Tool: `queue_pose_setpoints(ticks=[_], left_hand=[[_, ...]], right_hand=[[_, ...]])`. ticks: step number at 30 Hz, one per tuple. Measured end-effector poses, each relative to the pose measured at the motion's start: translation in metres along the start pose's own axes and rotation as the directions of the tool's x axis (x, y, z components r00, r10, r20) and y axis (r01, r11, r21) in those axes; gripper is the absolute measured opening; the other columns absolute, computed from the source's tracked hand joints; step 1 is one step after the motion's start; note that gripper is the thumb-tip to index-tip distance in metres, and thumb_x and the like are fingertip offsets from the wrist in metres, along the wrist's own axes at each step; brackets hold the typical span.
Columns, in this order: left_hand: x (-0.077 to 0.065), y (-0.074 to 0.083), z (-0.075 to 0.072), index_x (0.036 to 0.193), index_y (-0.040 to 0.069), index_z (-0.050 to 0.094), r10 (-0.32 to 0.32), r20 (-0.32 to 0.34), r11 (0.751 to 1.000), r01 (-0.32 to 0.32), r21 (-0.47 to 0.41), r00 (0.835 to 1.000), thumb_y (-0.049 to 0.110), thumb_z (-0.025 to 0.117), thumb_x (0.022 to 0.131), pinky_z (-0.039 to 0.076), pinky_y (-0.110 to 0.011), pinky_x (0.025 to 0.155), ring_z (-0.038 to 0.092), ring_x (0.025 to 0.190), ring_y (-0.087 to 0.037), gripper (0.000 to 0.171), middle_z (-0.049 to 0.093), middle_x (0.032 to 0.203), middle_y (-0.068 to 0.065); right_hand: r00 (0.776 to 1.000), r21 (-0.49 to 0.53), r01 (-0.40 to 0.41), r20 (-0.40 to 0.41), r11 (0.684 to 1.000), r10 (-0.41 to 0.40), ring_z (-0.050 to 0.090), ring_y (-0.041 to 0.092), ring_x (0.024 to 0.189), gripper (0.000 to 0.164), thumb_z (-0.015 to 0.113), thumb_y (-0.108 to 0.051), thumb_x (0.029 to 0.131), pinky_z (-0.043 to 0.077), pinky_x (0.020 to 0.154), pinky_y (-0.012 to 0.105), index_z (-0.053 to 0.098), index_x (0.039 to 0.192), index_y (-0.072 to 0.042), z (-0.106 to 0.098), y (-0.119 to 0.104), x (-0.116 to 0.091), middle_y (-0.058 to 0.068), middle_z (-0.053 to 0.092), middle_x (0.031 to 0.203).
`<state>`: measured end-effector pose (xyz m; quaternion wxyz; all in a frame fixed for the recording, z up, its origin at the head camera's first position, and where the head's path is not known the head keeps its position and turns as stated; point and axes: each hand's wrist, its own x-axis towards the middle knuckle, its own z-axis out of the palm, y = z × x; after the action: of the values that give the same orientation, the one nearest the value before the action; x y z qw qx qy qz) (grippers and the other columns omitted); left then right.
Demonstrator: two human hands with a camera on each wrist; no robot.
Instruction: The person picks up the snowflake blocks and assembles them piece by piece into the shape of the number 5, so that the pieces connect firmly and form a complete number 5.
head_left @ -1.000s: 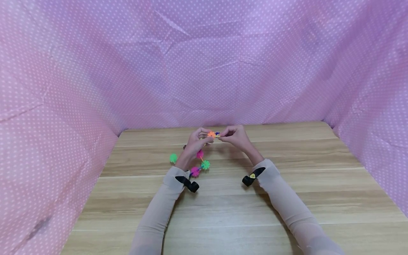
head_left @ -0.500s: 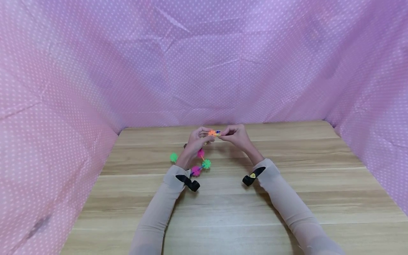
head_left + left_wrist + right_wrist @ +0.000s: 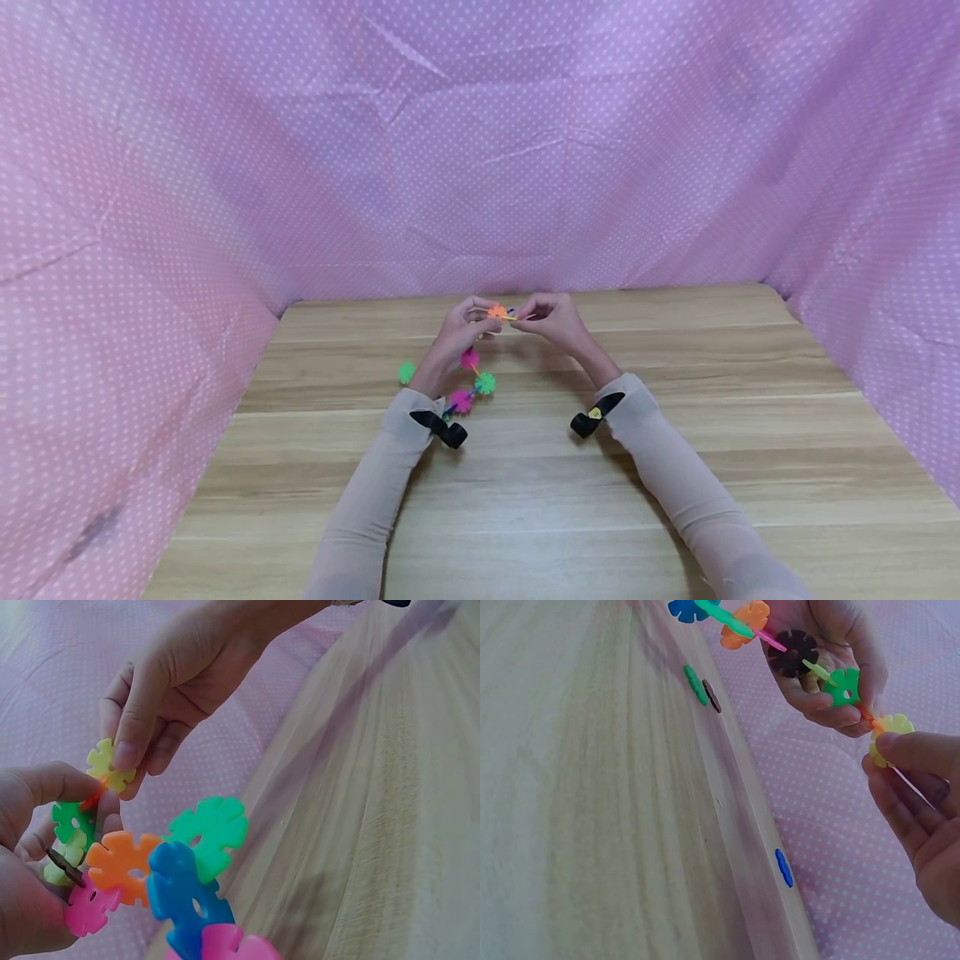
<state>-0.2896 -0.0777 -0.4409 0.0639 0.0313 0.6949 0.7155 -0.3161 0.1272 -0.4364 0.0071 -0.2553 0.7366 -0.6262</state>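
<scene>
My left hand [image 3: 456, 335] pinches an orange snowflake disc [image 3: 497, 312] near the table's far edge. The thumb and fingers of my right hand [image 3: 557, 322] pinch a yellow snowflake disc [image 3: 110, 766], whose edge meets the orange one; how deep the slots sit is hidden by fingertips. From the left hand hangs a chain of slotted discs: a green disc [image 3: 845, 688], a pale yellow disc [image 3: 819, 671], a dark brown disc [image 3: 793, 652], a pink disc [image 3: 91, 905], another orange disc [image 3: 124, 868], a bright green disc [image 3: 214, 832] and a blue disc [image 3: 187, 896], with more beyond.
On the wooden table [image 3: 675, 467], loose discs lie near the far edge: a green disc [image 3: 695, 684], a brown disc [image 3: 712, 696] and a blue disc [image 3: 783, 868]. Pink dotted cloth [image 3: 480, 167] surrounds the table at the back and sides.
Both hands stay nearly in place, touching the same two discs. The chain below the left hand sways slightly, and the left wrist shifts a little to the left.
</scene>
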Motion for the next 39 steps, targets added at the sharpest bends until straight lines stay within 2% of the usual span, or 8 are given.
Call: queue_pose_setpoints(ticks=[3,9,16,21,25,30,34,39], left_hand=[[-0.001,0.000,-0.002,0.119,0.004,0.062,-0.005,-0.003,1.000,0.005,0.008,1.000,0.003,0.069,0.094,0.051,-0.058,0.104,0.069,0.086,-0.015,0.026,0.069,0.104,-0.010],[-0.002,0.001,-0.004,0.122,0.002,0.060,-0.010,0.000,1.000,0.010,0.021,1.000,0.003,0.069,0.094,0.053,-0.055,0.104,0.068,0.087,-0.014,0.029,0.063,0.120,-0.024],[-0.002,0.002,-0.006,0.124,0.005,0.061,-0.029,-0.006,0.999,0.029,0.016,1.000,0.006,0.070,0.095,0.052,-0.055,0.105,0.068,0.090,-0.017,0.030,0.066,0.111,-0.013],[-0.004,0.003,-0.010,0.125,0.008,0.062,-0.036,0.003,0.999,0.036,0.033,0.999,0.011,0.072,0.094,0.050,-0.057,0.107,0.065,0.097,-0.018,0.032,0.066,0.115,-0.011],[-0.006,0.004,-0.014,0.127,0.010,0.064,-0.038,0.014,0.999,0.037,0.033,0.999,0.012,0.073,0.094,0.049,-0.057,0.107,0.064,0.099,-0.018,0.034,0.066,0.118,-0.010],[-0.006,0.004,-0.018,0.127,0.010,0.065,-0.040,0.016,0.999,0.039,0.020,0.999,0.011,0.074,0.094,0.048,-0.059,0.108,0.064,0.099,-0.017,0.034,0.067,0.116,-0.008],[-0.006,0.005,-0.019,0.127,0.010,0.065,-0.034,0.022,0.999,0.034,0.011,0.999,0.012,0.074,0.094,0.047,-0.060,0.108,0.063,0.100,-0.018,0.034,0.067,0.115,-0.008],[-0.007,0.006,-0.019,0.127,0.011,0.065,-0.031,0.022,0.999,0.030,0.016,0.999,0.012,0.073,0.094,0.047,-0.061,0.108,0.063,0.101,-0.018,0.034,0.067,0.119,-0.009]], right_hand=[[1.000,0.002,-0.013,0.018,1.000,0.013,0.071,0.011,0.075,0.008,0.076,0.011,0.083,0.061,0.071,0.020,0.072,0.089,0.011,-0.001,0.003,0.001,0.009,0.076,0.088],[0.997,-0.040,-0.033,0.074,0.999,0.036,0.072,0.014,0.081,0.014,0.078,0.003,0.086,0.061,0.075,0.022,0.074,0.098,0.007,-0.005,-0.001,0.000,0.023,0.075,0.097],[0.983,-0.092,-0.088,0.150,0.992,0.101,0.071,0.011,0.087,0.021,0.077,-0.002,0.088,0.060,0.077,0.021,0.073,0.107,0.005,-0.019,-0.009,0.004,0.025,0.074,0.106],[0.971,-0.121,-0.140,0.179,0.983,0.160,0.070,0.011,0.088,0.025,0.075,-0.001,0.090,0.059,0.077,0.019,0.070,0.113,0.007,-0.027,-0.012,0.011,0.027,0.072,0.109],[0.961,-0.192,-0.151,0.201,0.970,0.189,0.072,0.021,0.093,0.026,0.075,-0.001,0.090,0.059,0.078,0.021,0.070,0.115,0.006,-0.032,-0.006,0.018,0.026,0.072,0.110],[0.936,-0.260,-0.188,0.244,0.947,0.253,0.070,0.036,0.101,0.032,0.072,0.001,0.091,0.061,0.086,0.033,0.066,0.121,0.010,-0.035,0.011,0.027,0.026,0.072,0.111],[0.916,-0.296,-0.247,0.241,0.923,0.322,0.070,0.027,0.094,0.035,0.073,0.001,0.090,0.062,0.084,0.039,0.066,0.123,0.008,-0.034,0.022,0.032,0.023,0.073,0.109],[0.907,-0.288,-0.289,0.223,0.913,0.357,0.066,0.013,0.083,0.037,0.073,0.004,0.087,0.062,0.074,0.030,0.066,0.124,0.008,-0.033,0.035,0.037,0.021,0.073,0.106]])
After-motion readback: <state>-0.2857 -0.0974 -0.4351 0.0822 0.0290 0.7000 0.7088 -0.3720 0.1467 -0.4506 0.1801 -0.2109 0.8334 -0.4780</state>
